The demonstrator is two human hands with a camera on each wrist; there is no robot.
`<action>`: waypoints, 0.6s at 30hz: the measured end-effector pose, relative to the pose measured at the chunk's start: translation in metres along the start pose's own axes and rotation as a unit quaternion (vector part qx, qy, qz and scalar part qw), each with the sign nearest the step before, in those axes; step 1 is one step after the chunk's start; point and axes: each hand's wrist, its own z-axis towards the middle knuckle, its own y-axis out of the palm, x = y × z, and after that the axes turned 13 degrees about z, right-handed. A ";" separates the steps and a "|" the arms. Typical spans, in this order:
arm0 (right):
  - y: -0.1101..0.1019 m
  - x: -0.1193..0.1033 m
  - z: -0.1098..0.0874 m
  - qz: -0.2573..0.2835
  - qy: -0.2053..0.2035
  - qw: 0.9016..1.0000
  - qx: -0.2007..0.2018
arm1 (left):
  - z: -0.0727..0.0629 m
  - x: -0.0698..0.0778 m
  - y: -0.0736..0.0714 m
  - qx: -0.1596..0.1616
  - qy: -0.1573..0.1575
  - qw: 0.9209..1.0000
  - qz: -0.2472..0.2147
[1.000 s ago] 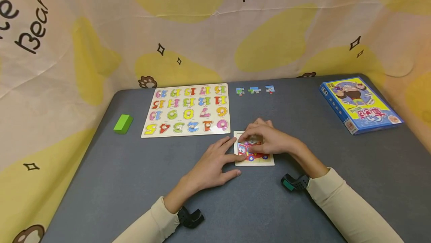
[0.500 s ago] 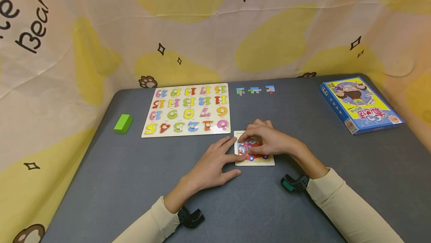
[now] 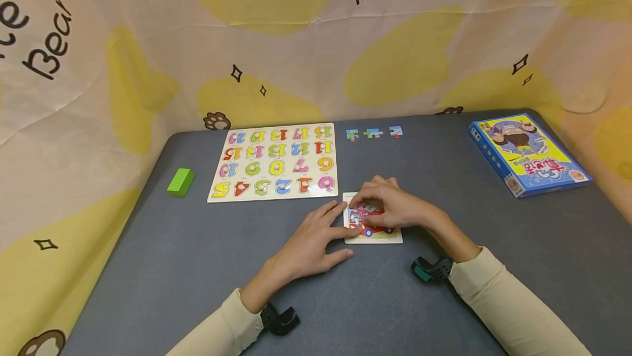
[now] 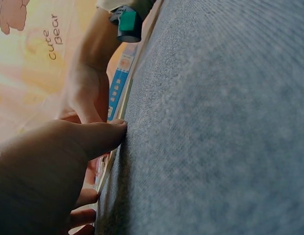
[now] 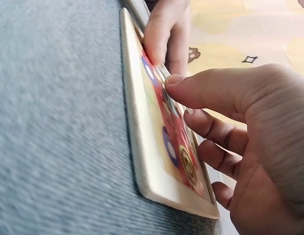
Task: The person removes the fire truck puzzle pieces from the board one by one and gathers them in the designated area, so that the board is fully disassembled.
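Note:
A small framed puzzle board (image 3: 398, 238) with a red fire truck picture lies flat on the table. My left hand (image 3: 308, 243) rests at its left side with fingers spread, and the index fingertip touches the board. Above the picture, my right hand (image 3: 395, 205) bends its fingers and thumb downward. The right wrist view shows the right thumb (image 5: 206, 90) and fingers pinching a thin puzzle piece (image 5: 187, 108) at the board's surface. Most of that piece is hidden by the fingers. In the left wrist view, the left thumb (image 4: 100, 137) lies by the table surface.
A number board (image 3: 272, 198) lies behind the left hand. Three small jigsaw pieces (image 3: 373, 133) sit along the back. A green block (image 3: 181, 182) stands at the left, and a blue and yellow box (image 3: 530, 153) lies at the back right.

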 end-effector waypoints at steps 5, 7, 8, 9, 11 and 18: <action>-0.006 0.002 -0.001 0.026 0.003 1.000 0.009 | -0.001 0.000 -0.001 0.001 -0.003 1.000 0.002; -0.009 0.005 -0.002 0.039 0.003 0.999 0.016 | -0.002 0.000 -0.001 -0.002 -0.006 1.000 0.002; -0.011 0.006 -0.002 0.043 0.003 0.999 0.019 | -0.002 0.001 -0.001 -0.004 -0.009 1.000 0.003; -0.012 0.008 -0.002 0.046 0.002 0.999 0.023 | -0.003 0.001 -0.001 -0.006 -0.011 1.000 0.002; -0.014 0.013 -0.002 0.051 0.003 0.998 0.033 | -0.003 0.001 -0.002 -0.010 -0.014 1.000 0.001; -0.023 0.027 -0.001 0.060 0.009 0.997 0.056 | -0.001 0.002 -0.003 -0.019 -0.016 1.000 0.000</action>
